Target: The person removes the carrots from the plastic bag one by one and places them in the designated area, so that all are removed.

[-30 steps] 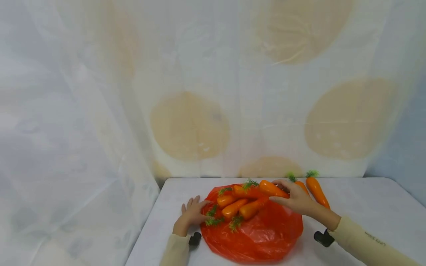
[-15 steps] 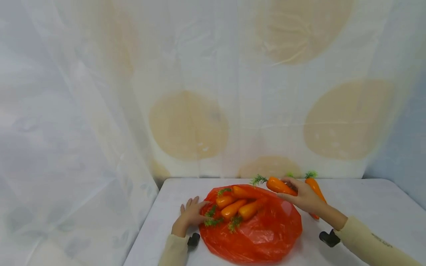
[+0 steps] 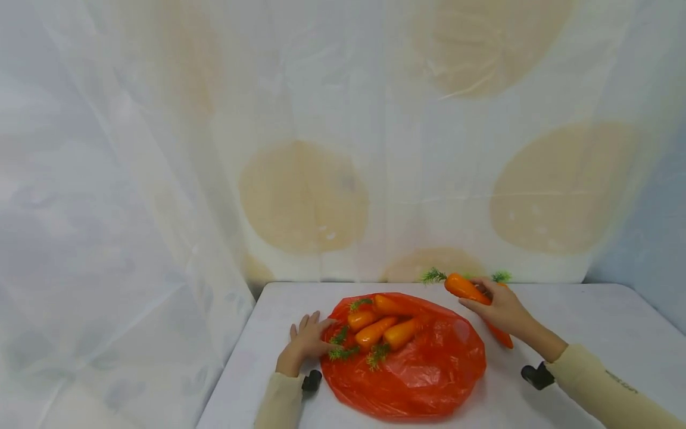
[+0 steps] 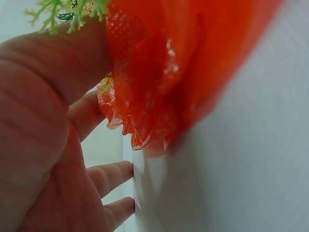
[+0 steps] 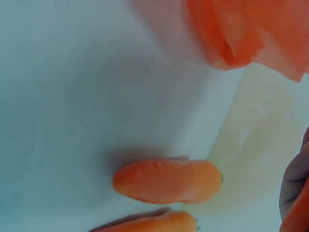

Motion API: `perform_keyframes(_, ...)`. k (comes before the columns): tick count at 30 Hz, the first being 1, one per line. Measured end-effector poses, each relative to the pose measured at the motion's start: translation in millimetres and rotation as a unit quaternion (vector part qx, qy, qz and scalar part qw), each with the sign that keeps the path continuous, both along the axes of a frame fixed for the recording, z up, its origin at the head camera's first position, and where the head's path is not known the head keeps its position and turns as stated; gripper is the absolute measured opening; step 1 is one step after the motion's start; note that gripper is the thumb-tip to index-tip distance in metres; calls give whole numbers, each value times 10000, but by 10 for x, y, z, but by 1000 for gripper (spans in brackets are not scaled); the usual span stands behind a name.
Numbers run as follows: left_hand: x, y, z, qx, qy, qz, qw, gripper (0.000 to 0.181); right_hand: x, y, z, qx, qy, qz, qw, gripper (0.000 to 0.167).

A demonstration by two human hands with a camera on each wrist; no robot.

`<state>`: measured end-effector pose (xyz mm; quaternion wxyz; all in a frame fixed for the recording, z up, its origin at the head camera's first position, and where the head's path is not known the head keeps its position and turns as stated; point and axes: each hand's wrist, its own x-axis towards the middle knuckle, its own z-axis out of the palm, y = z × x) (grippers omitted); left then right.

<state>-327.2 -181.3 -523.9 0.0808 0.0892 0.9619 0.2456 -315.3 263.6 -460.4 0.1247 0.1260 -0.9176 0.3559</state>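
A red plastic bag (image 3: 429, 381) lies on the white table with several orange carrots (image 3: 375, 332) at its mouth, green tops toward the left. My left hand (image 3: 306, 344) is at the bag's left edge, thumb and index finger at the rim; in the left wrist view the hand (image 4: 53, 111) has the bag (image 4: 154, 72) between them, the other fingers spread. My right hand (image 3: 506, 310) holds a carrot (image 3: 464, 288) above the table, right of the bag. The right wrist view shows part of that hand (image 5: 293, 179) round the carrot (image 5: 298, 212).
Two carrots (image 5: 169, 181) lie on the table right of the bag, partly behind my right hand in the head view. A pale curtain with tan circles (image 3: 304, 196) hangs behind the table (image 3: 600, 333). Black devices (image 3: 538, 376) are at both wrists.
My right hand has lifted a carrot from the bag's top and carried it right, beyond the bag toward the carrots there. My left hand has stayed at the bag's left edge.
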Motion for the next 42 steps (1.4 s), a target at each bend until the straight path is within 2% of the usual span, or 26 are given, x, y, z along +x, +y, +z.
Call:
perform_keyframes(7,26,-18,-18,24,10,36,10000,61,-24,46,21,-2,-263,-259,9993,62)
perform_keyframes(14,38,-24,-26,55,-58,51,10000,62,-73,176,-50,36,-496,-439,9978,62)
perform_keyframes(20,46,-21,-21,86,-48,-1,10000,62,-91,345,-77,-89,-798,-622,9948,72)
perform_keyframes(30,36,-9,-6,85,-86,3,9999,63,-152,613,-188,108,-921,-1020,9905,82)
perform_keyframes(42,53,19,30,76,-146,74,9998,62,-139,844,-223,-105,-1142,-1177,9864,86)
